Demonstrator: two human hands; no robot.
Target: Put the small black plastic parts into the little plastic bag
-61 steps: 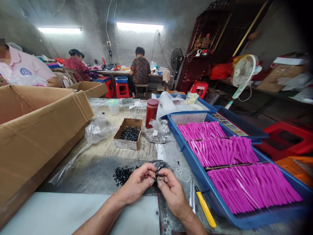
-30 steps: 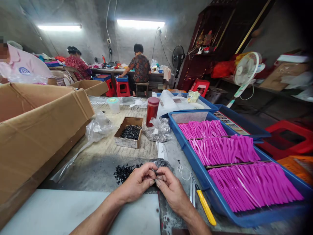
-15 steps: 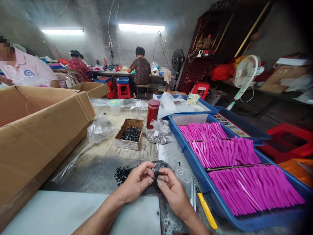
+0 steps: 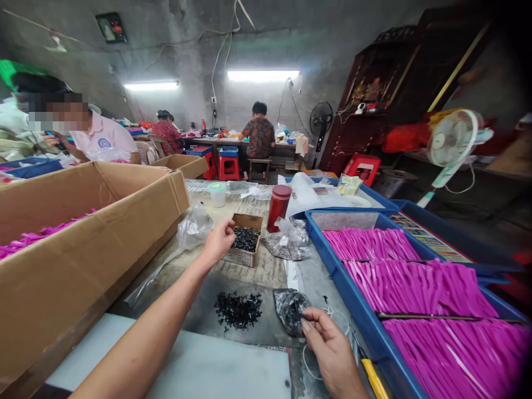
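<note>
My left hand is stretched forward, its fingers curled together at the left rim of a small cardboard box of short black pins. Whether it grips the rim or something small, I cannot tell. Between thumb and fingers, my right hand pinches the edge of a small clear plastic bag with dark pieces in it. A loose pile of small black pieces lies on the dark bench top, left of the bag.
A blue tray of magenta strips stands at right, beside a yellow-handled tool. A large carton fills the left. Beyond the small box are a red canister and a bag of metal bits. Co-workers sit further back.
My hands have parted: the left has gone forward to the small box, while the right stays with the plastic bag, now lying lower right. The view has shifted left and up.
</note>
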